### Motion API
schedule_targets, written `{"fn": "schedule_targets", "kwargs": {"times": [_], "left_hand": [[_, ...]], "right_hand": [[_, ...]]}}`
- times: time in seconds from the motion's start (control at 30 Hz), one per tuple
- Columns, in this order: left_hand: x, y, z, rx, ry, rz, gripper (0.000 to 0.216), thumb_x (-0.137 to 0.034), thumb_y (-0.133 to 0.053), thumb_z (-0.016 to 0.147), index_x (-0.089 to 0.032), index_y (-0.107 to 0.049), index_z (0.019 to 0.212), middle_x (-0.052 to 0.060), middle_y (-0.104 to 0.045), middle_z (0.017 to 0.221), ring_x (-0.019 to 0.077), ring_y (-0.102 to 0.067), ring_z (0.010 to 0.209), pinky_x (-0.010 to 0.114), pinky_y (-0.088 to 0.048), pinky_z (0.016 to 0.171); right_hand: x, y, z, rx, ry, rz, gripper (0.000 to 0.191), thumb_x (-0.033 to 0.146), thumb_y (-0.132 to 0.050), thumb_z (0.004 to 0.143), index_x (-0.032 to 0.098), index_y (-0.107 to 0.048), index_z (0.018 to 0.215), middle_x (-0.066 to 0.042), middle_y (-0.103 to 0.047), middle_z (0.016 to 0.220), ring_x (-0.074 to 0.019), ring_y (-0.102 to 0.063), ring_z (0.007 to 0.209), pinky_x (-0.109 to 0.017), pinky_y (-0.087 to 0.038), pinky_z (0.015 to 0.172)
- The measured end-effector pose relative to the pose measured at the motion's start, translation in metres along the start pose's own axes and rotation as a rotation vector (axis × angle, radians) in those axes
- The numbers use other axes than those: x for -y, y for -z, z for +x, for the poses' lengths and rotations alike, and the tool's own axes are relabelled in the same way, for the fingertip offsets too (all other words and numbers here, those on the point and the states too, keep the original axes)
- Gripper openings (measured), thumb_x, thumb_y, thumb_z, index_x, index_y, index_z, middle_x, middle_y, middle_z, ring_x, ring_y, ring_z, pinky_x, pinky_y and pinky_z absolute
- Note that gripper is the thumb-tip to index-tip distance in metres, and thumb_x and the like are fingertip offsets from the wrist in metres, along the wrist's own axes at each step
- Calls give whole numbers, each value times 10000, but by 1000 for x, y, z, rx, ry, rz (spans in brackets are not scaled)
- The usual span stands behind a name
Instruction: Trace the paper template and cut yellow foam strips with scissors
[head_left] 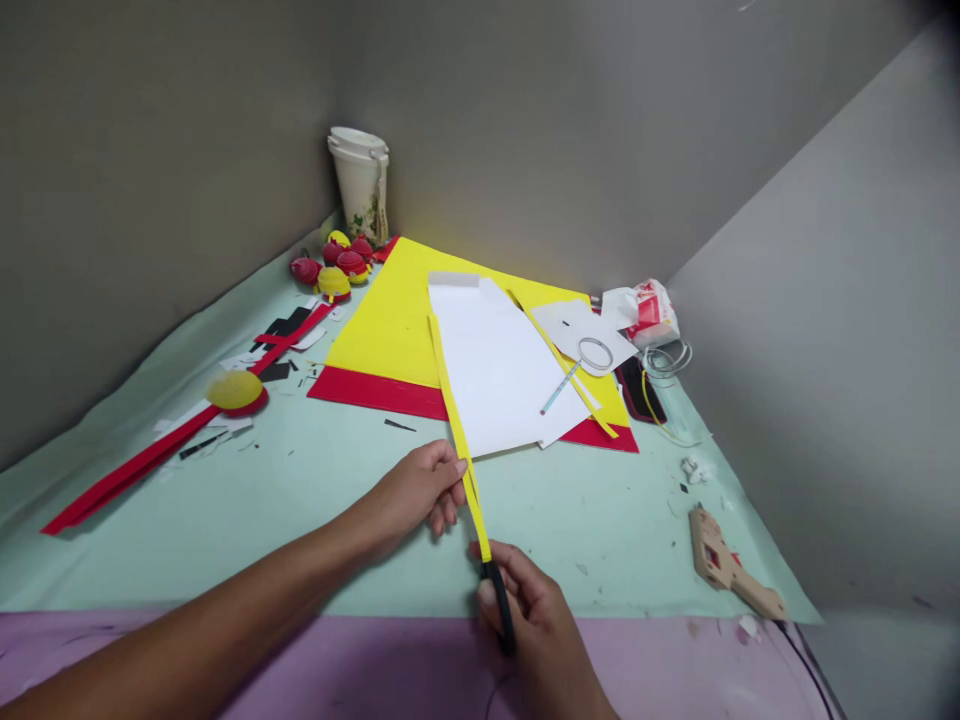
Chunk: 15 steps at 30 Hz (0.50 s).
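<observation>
My left hand pinches a long yellow paper strip near its lower part, fingers closed on it. The strip runs from the white sheet down toward me. My right hand is closed round a black-handled tool, probably scissors, whose tip meets the strip's near end. The white sheet lies on a large yellow sheet stacked over a red sheet.
Long red strips and a yellow-and-red dome lie at left. Small red and yellow balls and a paper cup stand at the back. A glue gun, wire, a phone and a crumpled packet are at right.
</observation>
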<state>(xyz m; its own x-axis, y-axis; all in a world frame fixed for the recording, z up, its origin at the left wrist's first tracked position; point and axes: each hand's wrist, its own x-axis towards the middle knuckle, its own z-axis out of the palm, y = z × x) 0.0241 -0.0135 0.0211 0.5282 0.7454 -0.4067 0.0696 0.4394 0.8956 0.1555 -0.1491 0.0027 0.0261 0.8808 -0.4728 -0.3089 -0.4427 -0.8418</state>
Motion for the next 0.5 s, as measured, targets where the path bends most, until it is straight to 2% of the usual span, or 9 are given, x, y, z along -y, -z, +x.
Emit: {"fn": "schedule_targets", "kwargs": {"times": [0.23,0.5], "left_hand": [[-1,-1,-1,0,-3,-10,242,-361,-552,845,-186,-463,704,-39,-556,550,83,-499,409,189,-380,365],[-2,-2,-1,-2,23,-14,204,-276,-482,886,-178,-460,708,-35,-557,554,78,-508,415,182,-384,367]], "right_hand": [[-1,2,0,3,11,-5,487,498,-741,725,177,-639,1076,93,-374,575,-55,-255,470,-181,-239,405],[-1,2,-2,2,39,-56,452,494,-701,767,187,-642,1093,92,-334,568,-66,-262,473,-194,-239,411]]}}
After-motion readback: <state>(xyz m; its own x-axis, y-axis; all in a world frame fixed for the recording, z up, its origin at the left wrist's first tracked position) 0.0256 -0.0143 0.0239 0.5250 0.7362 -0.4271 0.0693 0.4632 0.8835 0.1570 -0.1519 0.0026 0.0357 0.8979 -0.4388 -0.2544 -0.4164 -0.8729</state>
